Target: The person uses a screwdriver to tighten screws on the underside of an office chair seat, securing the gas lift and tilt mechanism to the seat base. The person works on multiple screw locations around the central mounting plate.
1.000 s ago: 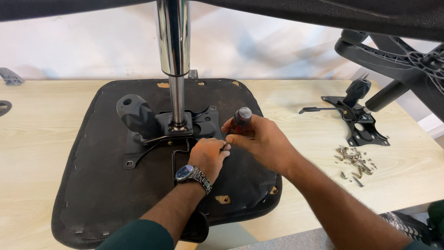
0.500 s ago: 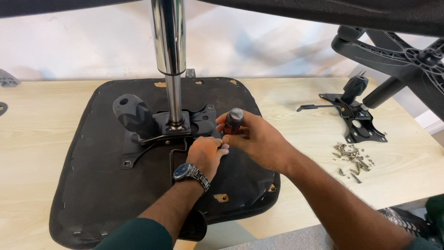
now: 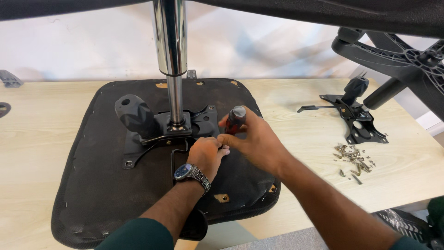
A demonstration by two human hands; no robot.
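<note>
An upturned black chair seat (image 3: 101, 185) lies on the wooden table (image 3: 37, 125). A black metal mechanism plate (image 3: 185, 122) with a chrome gas cylinder (image 3: 170, 51) rising from it is bolted to the seat. My right hand (image 3: 256, 141) grips a screwdriver (image 3: 236, 118) with a dark red and black handle, held upright at the plate's right front corner. My left hand (image 3: 206, 155), a wristwatch on its wrist, rests closed on the seat beside the screwdriver tip, fingers pinched near the tip; what they hold is hidden.
A second black chair mechanism (image 3: 354, 111) with a lever lies on the table at the right. A pile of several loose screws (image 3: 354, 157) sits in front of it. A black chair base (image 3: 397, 55) hangs over the upper right. The table's front edge is near.
The view has shifted slightly; both hands and the screwdriver stay at the plate's right front corner, with the right hand turning a little on the handle.
</note>
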